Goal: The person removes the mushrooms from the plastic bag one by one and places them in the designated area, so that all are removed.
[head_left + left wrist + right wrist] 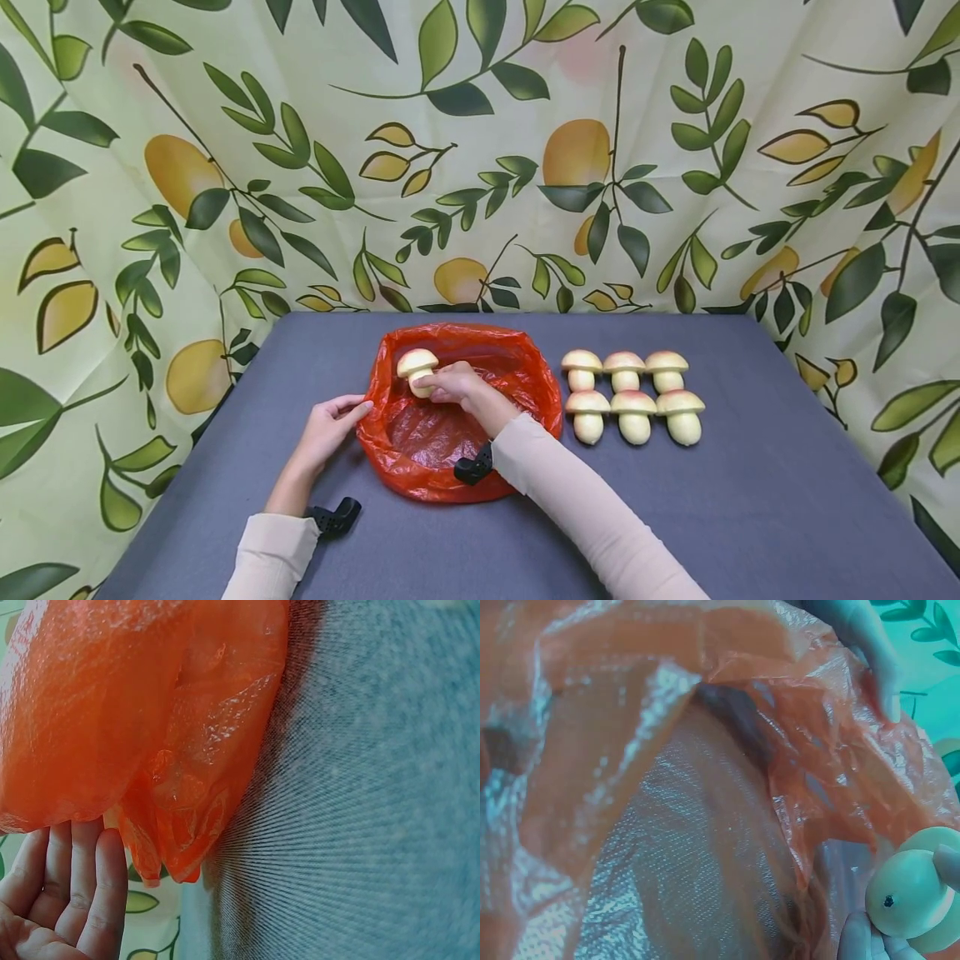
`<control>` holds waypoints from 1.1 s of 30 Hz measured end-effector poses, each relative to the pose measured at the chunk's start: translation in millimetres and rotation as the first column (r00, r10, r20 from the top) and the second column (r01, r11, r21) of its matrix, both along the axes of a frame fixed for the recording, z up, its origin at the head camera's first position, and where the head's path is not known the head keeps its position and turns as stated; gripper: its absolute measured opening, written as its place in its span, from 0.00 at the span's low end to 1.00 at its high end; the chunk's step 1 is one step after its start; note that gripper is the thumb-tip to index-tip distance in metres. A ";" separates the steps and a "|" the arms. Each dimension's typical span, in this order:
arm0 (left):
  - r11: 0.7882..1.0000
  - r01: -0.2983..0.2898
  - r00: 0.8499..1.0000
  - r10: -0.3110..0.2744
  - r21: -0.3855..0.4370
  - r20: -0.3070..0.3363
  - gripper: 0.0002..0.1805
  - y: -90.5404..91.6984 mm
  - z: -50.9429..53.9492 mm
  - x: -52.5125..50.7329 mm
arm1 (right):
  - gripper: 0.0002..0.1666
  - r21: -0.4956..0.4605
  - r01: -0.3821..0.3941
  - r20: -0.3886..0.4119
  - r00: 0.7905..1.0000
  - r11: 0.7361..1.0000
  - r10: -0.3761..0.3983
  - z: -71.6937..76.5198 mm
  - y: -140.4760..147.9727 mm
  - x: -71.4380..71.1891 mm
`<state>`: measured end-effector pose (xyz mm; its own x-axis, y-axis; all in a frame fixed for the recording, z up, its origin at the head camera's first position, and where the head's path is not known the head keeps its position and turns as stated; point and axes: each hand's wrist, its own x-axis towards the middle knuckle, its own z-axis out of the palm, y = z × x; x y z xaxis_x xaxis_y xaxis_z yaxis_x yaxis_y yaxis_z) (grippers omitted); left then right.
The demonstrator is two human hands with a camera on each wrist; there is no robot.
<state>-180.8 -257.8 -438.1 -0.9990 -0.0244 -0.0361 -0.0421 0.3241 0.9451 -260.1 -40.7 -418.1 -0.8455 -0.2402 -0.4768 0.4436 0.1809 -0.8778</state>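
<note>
A red plastic bag [450, 493] lies spread with its mouth up, its thin walls crumpled. My right hand [457, 385] is over the bag's mouth and pinches the stem of a toy mushroom [417, 364] with a pale cap. In the right wrist view that toy mushroom [907, 892] shows a small dark spot on its stem end. At the bag's left rim, my left hand [333, 425] pinches the edge. Its fingers [101, 900] lie against the outside in the left wrist view, their tips partly hidden by the plastic; the thumb is out of sight there.
To the right of the bag, several more toy mushrooms [633, 402] lie in two rows, caps toward the back. A grey cloth-covered table [750, 500] carries everything. Behind it hangs a leaf-and-fruit patterned cloth [495, 192].
</note>
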 end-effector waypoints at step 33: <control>1.000 -0.001 1.000 0.001 -0.011 0.021 0.22 1.4 3.9 1.5 | 0.21 -0.164 -0.083 -0.039 0.996 0.983 0.077 32.0 25.8 29.7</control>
